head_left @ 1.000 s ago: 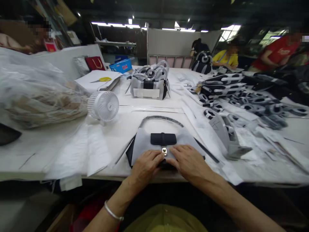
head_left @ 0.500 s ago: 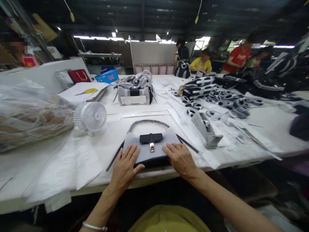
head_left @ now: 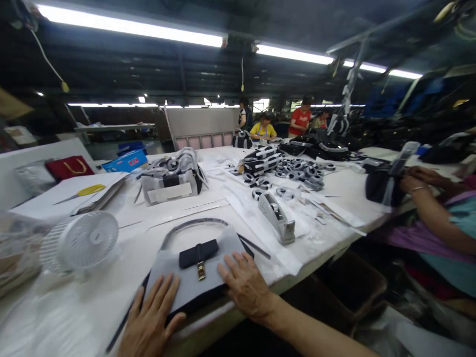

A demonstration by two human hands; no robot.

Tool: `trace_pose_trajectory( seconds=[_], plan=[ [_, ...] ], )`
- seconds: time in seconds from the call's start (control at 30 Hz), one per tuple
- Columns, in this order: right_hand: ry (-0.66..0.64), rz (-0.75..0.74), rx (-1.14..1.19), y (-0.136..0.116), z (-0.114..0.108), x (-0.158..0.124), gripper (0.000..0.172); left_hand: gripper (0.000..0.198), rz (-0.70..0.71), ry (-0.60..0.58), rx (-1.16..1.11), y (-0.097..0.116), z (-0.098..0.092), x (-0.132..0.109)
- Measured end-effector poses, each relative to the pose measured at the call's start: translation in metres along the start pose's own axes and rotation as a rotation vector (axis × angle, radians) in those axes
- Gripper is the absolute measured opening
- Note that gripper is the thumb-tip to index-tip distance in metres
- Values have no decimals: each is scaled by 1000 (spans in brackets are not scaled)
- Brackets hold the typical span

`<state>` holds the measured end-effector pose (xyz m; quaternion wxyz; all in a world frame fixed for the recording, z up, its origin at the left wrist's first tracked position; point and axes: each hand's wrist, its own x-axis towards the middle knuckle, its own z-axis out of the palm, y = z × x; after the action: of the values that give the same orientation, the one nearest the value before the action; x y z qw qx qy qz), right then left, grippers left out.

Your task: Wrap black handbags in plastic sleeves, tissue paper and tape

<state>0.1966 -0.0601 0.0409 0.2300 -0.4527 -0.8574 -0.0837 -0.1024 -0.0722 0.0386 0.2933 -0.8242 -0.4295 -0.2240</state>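
A black handbag lies at the table's front edge, its face covered by a pale grey translucent sheet. The dark flap tab and gold clasp show uncovered in the middle. Its wrapped handle arches away from me on the table. My left hand rests flat on the bag's left side, fingers stretched out. On the right side my right hand lies with fingers spread on the sheet. Neither hand grasps anything.
A white fan stands left, near yellow scissors. Behind the bag sits another wrapped bag. A tape dispenser and wrapped handle pieces lie to the right. At far right, a co-worker's hands hold a dark bag.
My view has swung right and tilted up, bringing the co-worker at far right into sight. Both my hands stay flat on the handbag.
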Motion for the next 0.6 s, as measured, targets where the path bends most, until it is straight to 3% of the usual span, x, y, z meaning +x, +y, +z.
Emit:
trace_pose_trajectory(
  seconds=[0.1,0.2,0.37,0.47,0.6],
  plan=[
    [-6,-3,42,5,1,4,57,58,48,11,29,-7,-5,10],
    [-21,-12,77,11,-1,14,56,51,69,-7,77,-6,-17,35],
    [-2,-13,92,22,2,26,53,45,128,-13,85,20,-15,78],
    [60,-13,71,26,10,24,47,43,111,-6,84,37,-1,76],
    [77,-13,69,24,19,16,49,52,67,-4,96,48,9,54]
  ],
)
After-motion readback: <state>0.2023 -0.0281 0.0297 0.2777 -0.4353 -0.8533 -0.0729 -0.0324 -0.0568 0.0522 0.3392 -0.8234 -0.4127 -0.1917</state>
